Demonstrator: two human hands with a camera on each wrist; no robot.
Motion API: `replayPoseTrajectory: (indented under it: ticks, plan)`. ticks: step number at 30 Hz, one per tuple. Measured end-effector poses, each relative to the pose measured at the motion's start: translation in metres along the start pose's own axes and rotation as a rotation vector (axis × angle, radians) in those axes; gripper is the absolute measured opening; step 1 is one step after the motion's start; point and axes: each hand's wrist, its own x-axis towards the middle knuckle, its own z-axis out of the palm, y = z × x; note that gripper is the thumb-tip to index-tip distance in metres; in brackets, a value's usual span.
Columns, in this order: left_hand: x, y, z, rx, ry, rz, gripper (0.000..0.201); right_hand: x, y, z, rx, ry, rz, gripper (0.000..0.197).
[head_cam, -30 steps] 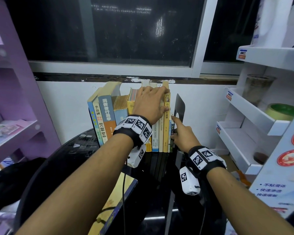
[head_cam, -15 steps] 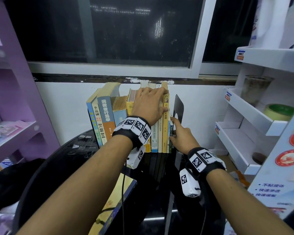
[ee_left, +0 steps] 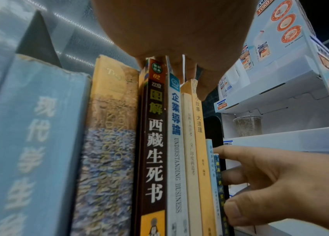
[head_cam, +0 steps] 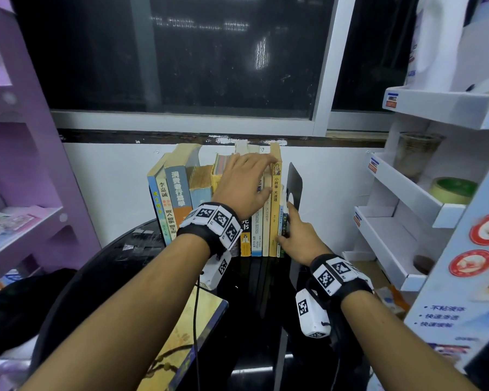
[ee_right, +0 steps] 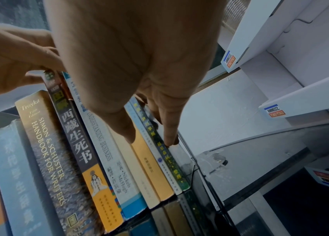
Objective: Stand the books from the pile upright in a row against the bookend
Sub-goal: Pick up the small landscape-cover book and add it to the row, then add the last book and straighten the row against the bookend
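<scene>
Beside the bookend [head_cam: 294, 182], the left hand [head_cam: 244, 184] is lying flat atop the books [head_cam: 178, 193], the right hand [head_cam: 299, 238] pressing straight fingers [ee_right: 169, 127] on their spines

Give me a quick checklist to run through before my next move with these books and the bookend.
1. Bookend standing at the row's right end: ok.
2. Left hand resting on the row's tops: ok.
3. Right hand touching the thin end books: ok.
4. Thin end books flush against bookend: cannot tell.
5. All books stood up: not ok, one flat book lies nearer you.
</scene>
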Motion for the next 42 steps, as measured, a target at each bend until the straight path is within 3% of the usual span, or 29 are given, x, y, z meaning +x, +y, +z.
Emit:
replayPoseTrajectory:
  ticks: [7,13,16,21,28,35,42]
  plan:
    - [-0.029,-0.001,-0.017,-0.091,0.034,0.0,0.038,-0.017,-0.009,-0.005,0.008,0.027,0.026,0.069]
    - [-0.059,-0.001,-0.037,-0.079,-0.089,-0.049,0.037,-0.04,-0.023,-0.01,-0.023,0.031,0.03,0.057]
    - [-0.077,0.0,-0.051,-0.111,-0.239,-0.11,0.039,-0.05,-0.033,-0.007,-0.023,0.005,0.024,0.057]
    - [-0.107,-0.004,-0.064,-0.05,-0.647,-0.27,0.053,-0.064,-0.054,0.002,-0.097,-0.098,0.022,0.058]
    - [-0.146,-0.025,-0.077,-0.011,-0.914,-0.483,0.061,-0.074,-0.089,0.031,-0.273,-0.383,0.055,0.084]
    - [-0.186,-0.055,-0.083,-0.075,-1.012,-0.715,0.073,-0.082,-0.117,0.065,-0.39,-0.578,0.066,0.087]
    - [-0.203,-0.055,-0.085,-0.17,-0.992,-0.82,0.081,-0.084,-0.127,0.094,-0.516,-0.6,0.086,0.091]
